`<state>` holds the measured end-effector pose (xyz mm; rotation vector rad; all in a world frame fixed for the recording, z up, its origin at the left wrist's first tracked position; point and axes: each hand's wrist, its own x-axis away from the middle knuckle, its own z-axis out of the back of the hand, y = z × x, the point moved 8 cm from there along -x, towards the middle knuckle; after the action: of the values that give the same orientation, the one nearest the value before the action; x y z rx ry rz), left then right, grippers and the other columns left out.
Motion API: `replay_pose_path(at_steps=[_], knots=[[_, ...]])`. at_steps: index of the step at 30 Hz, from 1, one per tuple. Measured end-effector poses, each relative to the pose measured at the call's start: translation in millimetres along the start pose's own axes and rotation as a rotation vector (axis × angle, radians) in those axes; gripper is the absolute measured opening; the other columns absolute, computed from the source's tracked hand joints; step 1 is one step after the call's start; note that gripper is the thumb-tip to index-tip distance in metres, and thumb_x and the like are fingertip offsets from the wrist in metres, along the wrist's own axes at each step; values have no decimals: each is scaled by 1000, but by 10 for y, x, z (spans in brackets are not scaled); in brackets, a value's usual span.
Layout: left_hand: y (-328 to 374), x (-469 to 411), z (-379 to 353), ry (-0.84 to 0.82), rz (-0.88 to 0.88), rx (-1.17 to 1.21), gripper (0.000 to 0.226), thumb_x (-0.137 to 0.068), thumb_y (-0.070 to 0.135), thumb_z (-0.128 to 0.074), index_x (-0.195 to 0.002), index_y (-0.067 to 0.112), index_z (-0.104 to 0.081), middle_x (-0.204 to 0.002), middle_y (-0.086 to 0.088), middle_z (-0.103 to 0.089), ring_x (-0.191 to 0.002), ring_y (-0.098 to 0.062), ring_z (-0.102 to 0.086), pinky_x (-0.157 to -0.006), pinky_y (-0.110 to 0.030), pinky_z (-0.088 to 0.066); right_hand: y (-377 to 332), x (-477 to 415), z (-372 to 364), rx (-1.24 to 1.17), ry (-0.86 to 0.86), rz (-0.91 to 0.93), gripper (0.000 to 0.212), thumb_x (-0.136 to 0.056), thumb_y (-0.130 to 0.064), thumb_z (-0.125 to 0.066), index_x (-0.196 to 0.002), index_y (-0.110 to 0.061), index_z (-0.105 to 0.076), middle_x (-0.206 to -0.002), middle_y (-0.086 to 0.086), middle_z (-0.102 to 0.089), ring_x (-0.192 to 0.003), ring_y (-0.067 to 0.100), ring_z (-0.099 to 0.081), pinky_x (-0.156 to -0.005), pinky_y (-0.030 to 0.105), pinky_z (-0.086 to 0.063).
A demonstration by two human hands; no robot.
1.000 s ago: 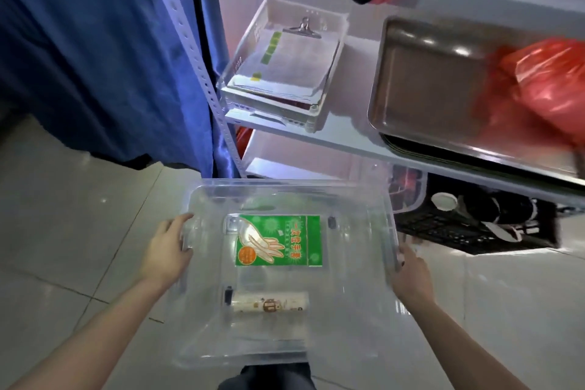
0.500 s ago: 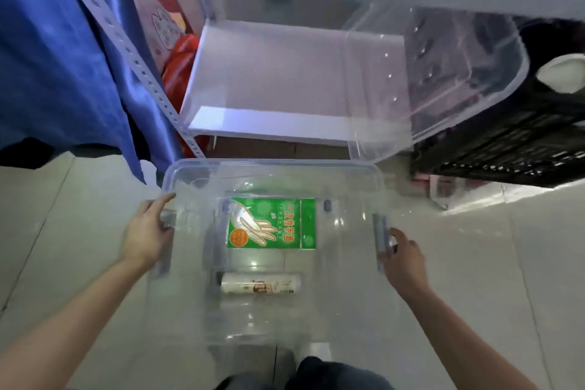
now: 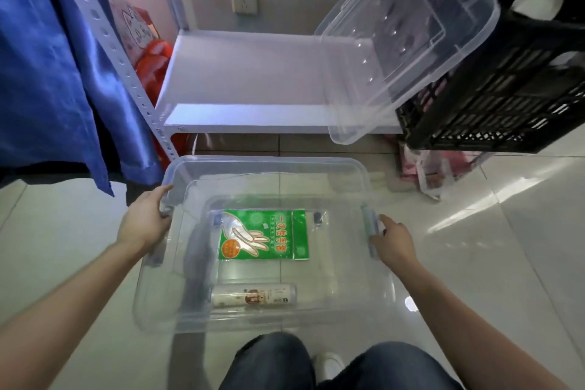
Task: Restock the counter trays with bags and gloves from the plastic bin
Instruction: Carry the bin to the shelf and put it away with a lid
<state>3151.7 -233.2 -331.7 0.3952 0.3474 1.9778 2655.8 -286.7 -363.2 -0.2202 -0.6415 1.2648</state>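
A clear plastic bin (image 3: 269, 162) sits low over the tiled floor in front of me. Inside it lie a green pack of disposable gloves (image 3: 264, 234) and, closer to me, a white roll of bags (image 3: 253, 294). My left hand (image 3: 145, 222) grips the bin's left rim by its handle. On the opposite side, my right hand (image 3: 394, 242) is closed on the right handle. No counter trays are in view.
A white metal shelf (image 3: 253, 79) stands just beyond the bin. A second clear bin (image 3: 408, 38) leans on it at the right, next to a black crate (image 3: 500, 95). A blue curtain (image 3: 47, 73) hangs at the left. My knees (image 3: 269, 361) are below the bin.
The bin has come down from shelf height to near the floor, and my view has tilted down with it. Both hands have stayed on its sides.
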Motion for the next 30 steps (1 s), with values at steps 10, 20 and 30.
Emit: replay_pose_path(at_steps=[10, 20, 30], knots=[[599, -107, 174, -11, -98, -83, 59, -77, 11, -70, -131, 14, -48, -124, -20, -58, -107, -38, -56, -89, -51, -51, -554, -144, 535, -1, 96, 39, 64, -88, -39, -60, -143, -20, -35, -123, 18, -54, -113, 35, -54, -93, 40, -46], [3067, -266, 522, 55, -676, 251, 48, -90, 24, -56, -137, 24, -43, -137, 1, -50, -125, -19, -43, -103, -32, -34, -1634, -568, 2020, -601, 532, 112, 65, -90, -33, -60, -143, -17, -26, -127, 16, -57, -109, 35, -58, -89, 41, -49], [4164, 59, 762, 68, -937, 330, 50, -93, 30, -53, -140, 32, -36, -143, 8, -44, -127, -13, -38, -103, -24, -30, -1428, -301, 2019, -799, 485, 128, 25, -90, -15, -53, -110, -22, -41, -86, 3, -61, -80, 29, -61, -70, 44, -54]])
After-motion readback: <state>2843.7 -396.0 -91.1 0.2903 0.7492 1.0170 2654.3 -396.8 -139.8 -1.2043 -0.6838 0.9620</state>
